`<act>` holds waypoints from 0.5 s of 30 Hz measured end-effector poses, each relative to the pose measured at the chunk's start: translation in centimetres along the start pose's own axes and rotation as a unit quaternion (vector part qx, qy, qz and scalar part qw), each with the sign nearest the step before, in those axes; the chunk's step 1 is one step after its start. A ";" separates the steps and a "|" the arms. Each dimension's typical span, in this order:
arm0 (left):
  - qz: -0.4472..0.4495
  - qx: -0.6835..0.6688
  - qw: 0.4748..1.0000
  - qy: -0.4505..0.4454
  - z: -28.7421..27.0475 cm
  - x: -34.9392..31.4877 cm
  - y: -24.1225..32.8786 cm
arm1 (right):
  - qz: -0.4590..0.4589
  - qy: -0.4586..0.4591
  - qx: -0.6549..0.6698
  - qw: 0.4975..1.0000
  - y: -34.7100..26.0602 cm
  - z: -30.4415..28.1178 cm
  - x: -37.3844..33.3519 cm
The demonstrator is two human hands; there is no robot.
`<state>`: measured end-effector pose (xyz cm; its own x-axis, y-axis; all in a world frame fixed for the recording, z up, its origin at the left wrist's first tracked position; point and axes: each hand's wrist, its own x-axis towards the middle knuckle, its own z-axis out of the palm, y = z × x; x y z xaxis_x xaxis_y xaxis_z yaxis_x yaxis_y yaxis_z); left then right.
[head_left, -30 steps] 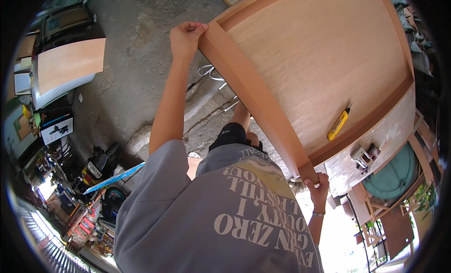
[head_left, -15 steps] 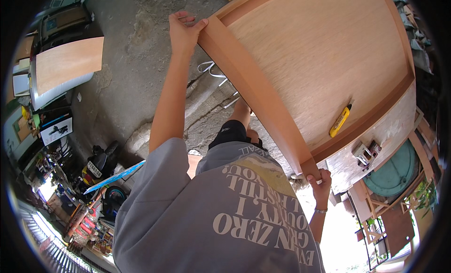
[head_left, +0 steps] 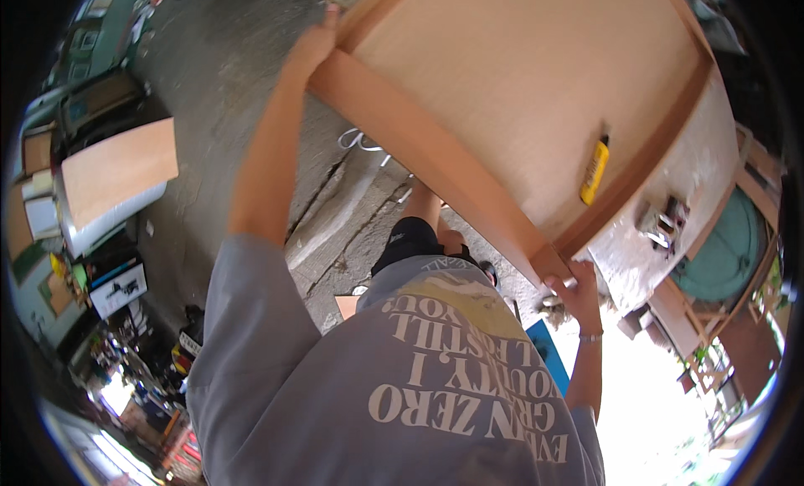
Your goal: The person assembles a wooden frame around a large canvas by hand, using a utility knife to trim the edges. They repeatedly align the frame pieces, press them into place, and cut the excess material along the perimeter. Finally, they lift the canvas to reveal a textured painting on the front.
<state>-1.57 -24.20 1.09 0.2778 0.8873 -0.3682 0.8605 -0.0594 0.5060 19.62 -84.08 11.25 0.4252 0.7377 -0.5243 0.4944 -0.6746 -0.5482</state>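
Note:
A brown wooden strip (head_left: 427, 155) forms the near side of a shallow, tray-like wooden frame with a pale plywood panel (head_left: 511, 76) inside it. My left hand (head_left: 315, 49), somewhat blurred, grips the strip's far left end at the corner; one finger points up along the frame's side, and the other fingers are mostly hidden. At the near right corner, the thumb and fingers of my right hand (head_left: 578, 290) close round the strip's other end. On the panel, near its right side wall, lies a yellow tube (head_left: 595, 172) with a black tip.
Under the frame is a pale worktop (head_left: 703, 159), with a small metal tool (head_left: 660, 225) near its edge. Beyond it stands a round green object (head_left: 718, 247) among wooden pieces. A plywood sheet (head_left: 121, 168) lies at the left; white cord (head_left: 356, 140) shows near the concrete floor (head_left: 218, 92).
The frame, strip and both hands have shifted in view, the left end moving left and down. My left hand has turned round the corner from thumb-on-top. A blue panel now shows beside my right arm.

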 end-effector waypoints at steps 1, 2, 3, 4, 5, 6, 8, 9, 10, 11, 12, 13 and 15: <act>-0.006 0.023 1.000 0.002 1.0 -0.1 0.9 | -0.017 0.024 0.005 1.000 0.1 0.1 0.0; -0.007 0.028 0.999 0.018 1.3 0.1 0.5 | -0.034 0.049 0.011 0.998 0.3 0.2 0.1; -0.007 0.031 0.999 0.029 1.5 0.7 -0.5 | -0.028 0.042 0.013 0.999 0.3 -0.1 0.3; -0.020 0.037 0.999 0.018 1.5 1.5 -1.4 | -0.021 0.032 0.015 0.999 0.3 -0.5 0.3; -0.035 0.043 0.998 0.010 1.5 2.2 -1.9 | -0.027 0.046 0.017 0.998 -0.2 -1.3 0.2; -0.013 -0.013 0.999 -0.036 1.5 1.9 -1.4 | -0.032 0.063 0.019 0.997 -0.7 -2.0 -0.1; -0.005 -0.110 0.992 -0.067 0.4 1.6 -1.0 | -0.045 0.082 0.038 0.995 -1.0 -2.7 -0.1; -0.013 -0.158 0.985 -0.067 1.6 1.8 -1.4 | -0.040 0.079 0.040 0.995 -0.8 -3.4 -0.8; -0.022 -0.197 0.979 -0.052 0.7 2.1 -2.7 | -0.051 0.073 0.052 0.995 -1.3 -3.5 -0.7; -0.024 -0.303 0.953 0.007 0.1 2.8 -4.3 | -0.072 0.086 0.072 0.991 -2.2 -3.5 -0.5; 0.018 -0.289 0.954 0.082 -1.0 2.2 -5.0 | -0.085 0.107 0.072 0.988 -2.2 -3.2 -0.6; 0.059 -0.276 0.947 0.152 -1.4 0.7 -5.0 | -0.085 0.112 0.065 0.988 -2.1 -3.0 -0.8; 0.066 -0.272 0.927 0.250 -1.8 -4.3 -5.1 | -0.074 0.112 0.075 0.988 -2.0 -3.0 -1.4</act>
<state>-7.97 -26.92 1.48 0.0152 0.9979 0.0630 0.4529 -0.0631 0.8893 20.33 -83.70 15.02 0.5228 0.8042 -0.2829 0.4531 -0.5432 -0.7069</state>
